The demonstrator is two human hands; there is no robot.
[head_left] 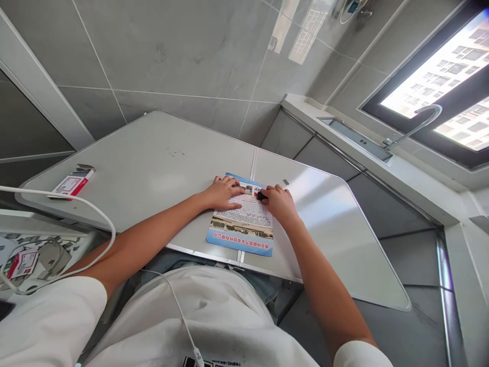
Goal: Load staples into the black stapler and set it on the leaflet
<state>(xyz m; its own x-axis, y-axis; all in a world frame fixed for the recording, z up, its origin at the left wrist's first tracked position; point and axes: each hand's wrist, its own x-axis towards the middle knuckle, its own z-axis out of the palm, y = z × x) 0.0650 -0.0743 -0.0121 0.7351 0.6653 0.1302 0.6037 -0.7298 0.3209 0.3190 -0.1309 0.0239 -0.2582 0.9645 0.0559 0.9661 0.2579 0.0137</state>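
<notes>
The leaflet (246, 218) lies on the desk (191, 148) between the fingers, long axis running away past them — left hand (224, 194) spread open, gripping nothing, while the right hand (281, 203), curled in, pinches a small black object (261, 195) just right of the left fingertips.

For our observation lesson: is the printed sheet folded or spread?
Spread: the printed sheet lies flat on the table, both blue ends showing.

1. A kitchen is suggested by a rectangular grey sink (355, 138) and a curved, shiny metal tap (414, 131).
2. The sink is set into a long white countertop (301, 107) above flat grey panels (332, 158).
3. The walls are covered with large, glossy grey tiles (171, 51).
</notes>
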